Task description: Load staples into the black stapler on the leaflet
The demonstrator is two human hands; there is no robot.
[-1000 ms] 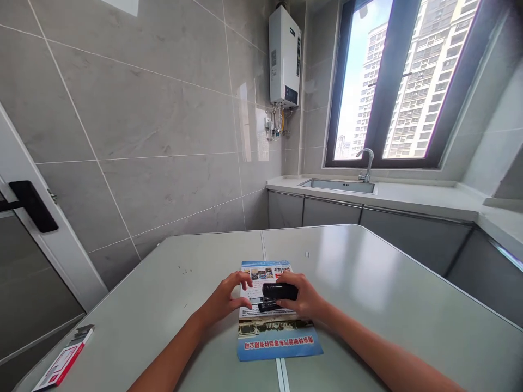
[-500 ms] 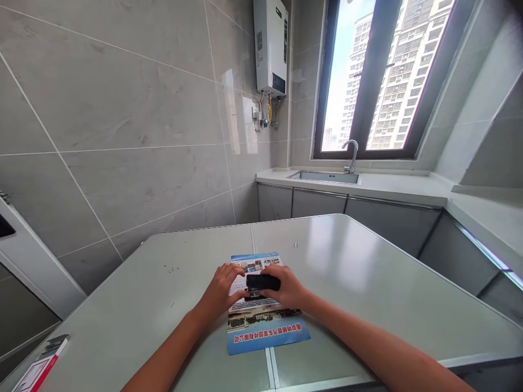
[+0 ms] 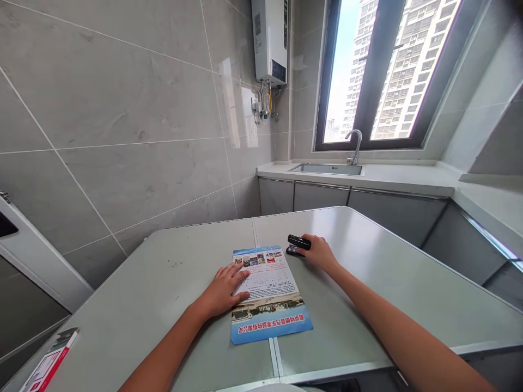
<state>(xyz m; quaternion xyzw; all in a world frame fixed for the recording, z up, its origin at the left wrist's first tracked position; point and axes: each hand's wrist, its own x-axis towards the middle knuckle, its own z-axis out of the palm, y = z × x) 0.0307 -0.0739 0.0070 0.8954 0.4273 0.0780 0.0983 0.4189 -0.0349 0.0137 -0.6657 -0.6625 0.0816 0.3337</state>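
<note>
A printed leaflet (image 3: 281, 291) with blue ends, small pictures and red lettering lies flat on the table, upside down to me. My left hand (image 3: 224, 288) rests on its left edge with the fingers spread. Just beyond the leaflet's right far corner is a black stapler (image 3: 299, 242), its upper arm raised off the base. My right hand (image 3: 321, 252) grips the stapler's right end, and the stapler sits at the table surface. Part of that end is hidden behind the fingers.
The pale table (image 3: 196, 343) has a seam down its middle. Small staple-like bits (image 3: 175, 263) are scattered at left. A red and white box (image 3: 51, 362) lies at the near left edge. Beyond stand a counter with a sink (image 3: 327, 169), a faucet (image 3: 355, 147) and a wall heater (image 3: 269, 43).
The stapler has moved from over the leaflet to the right and away, in my right hand. My left hand has let go of its near side and flattened onto the leaflet.
</note>
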